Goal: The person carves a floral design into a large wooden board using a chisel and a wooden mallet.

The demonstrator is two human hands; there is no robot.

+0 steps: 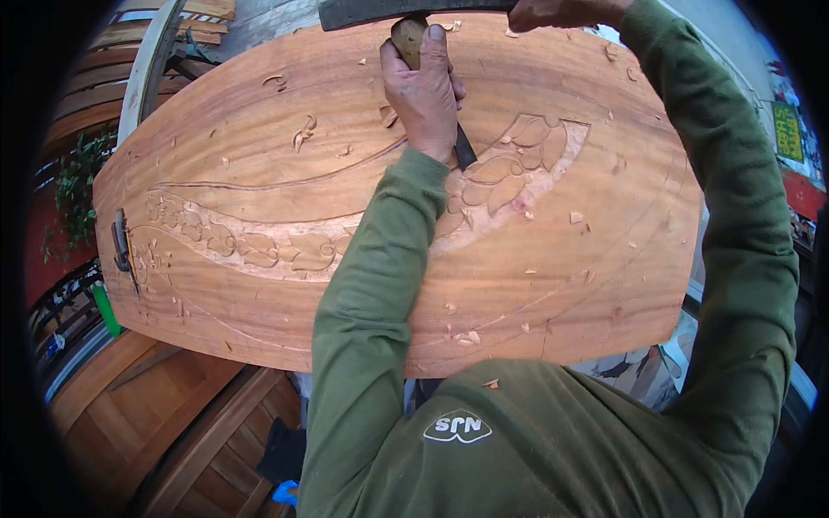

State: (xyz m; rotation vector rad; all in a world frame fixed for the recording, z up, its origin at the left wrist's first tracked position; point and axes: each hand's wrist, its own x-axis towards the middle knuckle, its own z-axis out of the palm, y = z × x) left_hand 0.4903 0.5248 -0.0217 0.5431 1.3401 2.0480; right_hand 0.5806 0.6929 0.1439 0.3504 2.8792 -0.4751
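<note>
My left hand (425,93) is closed round a wood chisel, its thumb up along the rounded wooden handle (408,40). Below the fist the dark flat blade (465,150) slants down to the carved leaf pattern (501,177) on a large wooden panel (570,250). At the top edge my right hand (566,10) grips one end of a dark bar-shaped mallet (371,10). The mallet lies across the butt of the chisel handle, seemingly touching it. Part of my right hand is cut off by the frame. My left forearm covers the middle of the carved band.
Curled wood shavings (304,134) are scattered over the panel. A dark slim tool (123,242) and a pencil-like stick (132,259) lie by its left edge. Wooden panelled pieces (147,397) stand at lower left, a leafy plant (79,186) at far left.
</note>
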